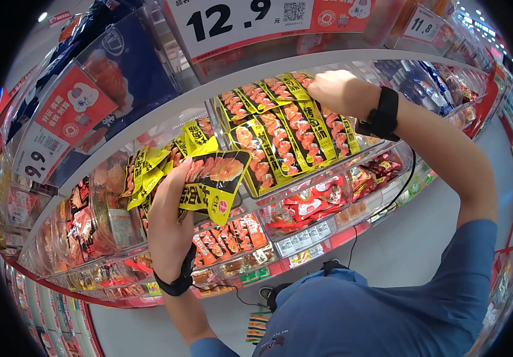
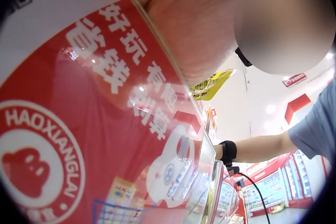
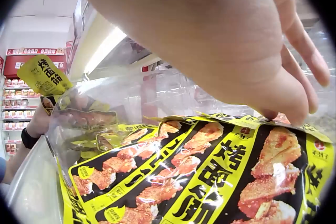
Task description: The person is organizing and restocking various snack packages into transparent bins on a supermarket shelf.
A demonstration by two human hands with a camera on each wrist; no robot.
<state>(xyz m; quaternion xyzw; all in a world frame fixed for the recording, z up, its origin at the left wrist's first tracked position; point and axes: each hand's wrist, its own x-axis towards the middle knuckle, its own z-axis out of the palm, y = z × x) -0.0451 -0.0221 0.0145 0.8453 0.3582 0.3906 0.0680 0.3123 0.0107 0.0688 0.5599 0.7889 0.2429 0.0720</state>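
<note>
My left hand (image 1: 168, 223) grips a yellow-and-black snack packet (image 1: 224, 178) printed with skewered pieces, tilted over the left compartment. More packets of the same kind (image 1: 143, 169) lie loosely behind and beside that hand. In the right wrist view the held packet (image 3: 46, 76) shows at the far left. My right hand (image 1: 342, 92) is at the back of a clear bin (image 1: 271, 189) filled with rows of matching packets (image 1: 289, 134). Its thumb reaches down to the upper edge of the packets (image 3: 205, 171), with the other fingers (image 3: 310, 56) stretched out beyond.
Large price signs (image 1: 233, 27) stand above the bins, another (image 1: 60, 125) at the left. Below are shelves with red packets (image 1: 313, 202) and orange ones (image 1: 233, 235). Blue packets (image 1: 408, 83) fill the bin to the right. A black cable (image 1: 402, 190) hangs from the right wristband.
</note>
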